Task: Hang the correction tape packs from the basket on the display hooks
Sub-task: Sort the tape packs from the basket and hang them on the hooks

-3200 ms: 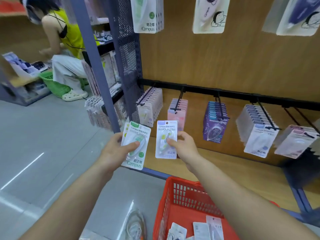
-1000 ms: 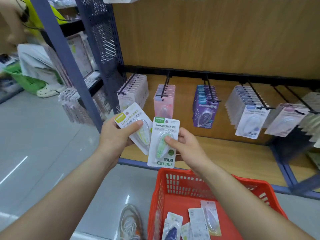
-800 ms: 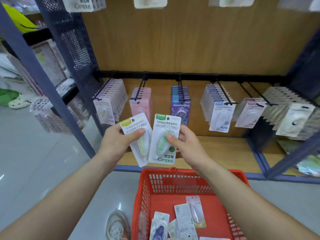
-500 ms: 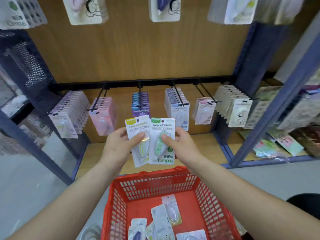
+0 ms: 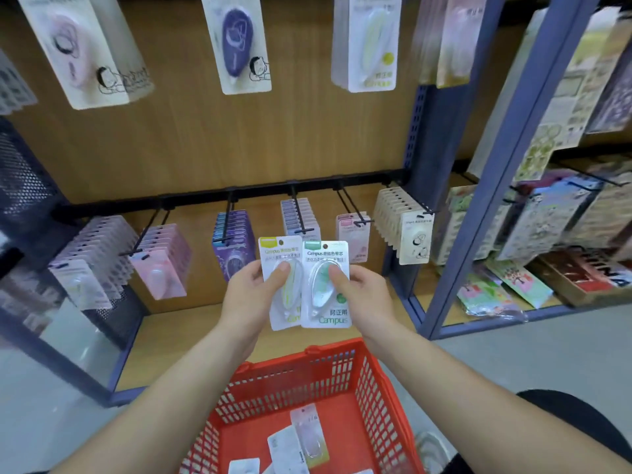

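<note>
Here, mid-frame, my left hand (image 5: 244,297) is pinching a yellow-tabbed pack (image 5: 283,254), my right hand (image 5: 367,297) a green-tabbed pack (image 5: 326,295); neither is hanging yet, and more packs (image 5: 307,436) are lying in the basket (image 5: 328,366) below.

a stationery shop: rows of carded correction tape packs (image 5: 155,260) hang on display hooks (image 5: 352,208) along a wooden back panel (image 5: 239,142), blue metal shelving (image 5: 485,200) beside, red shopping basket (image 5: 383,398) below.
</note>
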